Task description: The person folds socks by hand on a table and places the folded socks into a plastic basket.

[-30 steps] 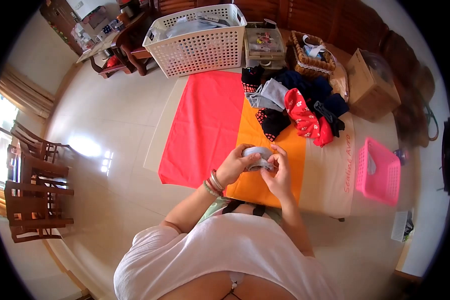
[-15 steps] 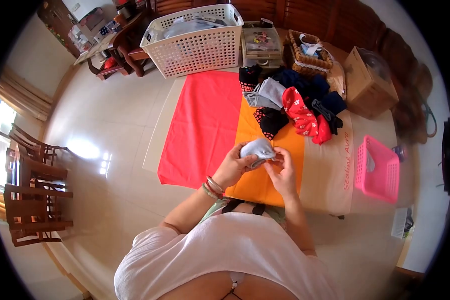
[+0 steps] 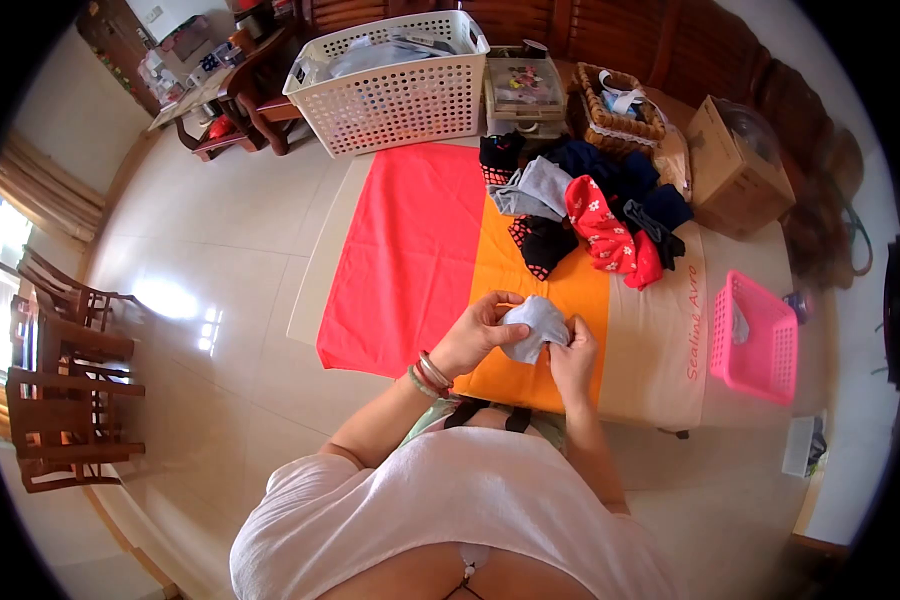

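A small light grey piece of folded cloth [image 3: 536,326], perhaps a sock or underwear, is held between both hands over the orange part of the table covering. My left hand [image 3: 478,336] grips its left side, the thumb lying on top. On the right edge, my right hand [image 3: 574,360] pinches the cloth between thumb and fingers. Beyond the hands lies a pile of small garments: grey cloth [image 3: 542,186], a black piece with red netting [image 3: 542,246], a red floral piece [image 3: 610,235] and dark navy pieces [image 3: 668,205].
A white perforated basket [image 3: 390,105] with clothes stands at the far left corner of the table. Behind the pile are a plastic box [image 3: 525,85], a wicker basket [image 3: 620,125] and a cardboard box [image 3: 738,175]. A pink basket [image 3: 755,335] sits at the right.
The grey cloth has moved slightly down and right, and now looks flatter and more spread. My right hand has shifted lower, now pinching its right edge.
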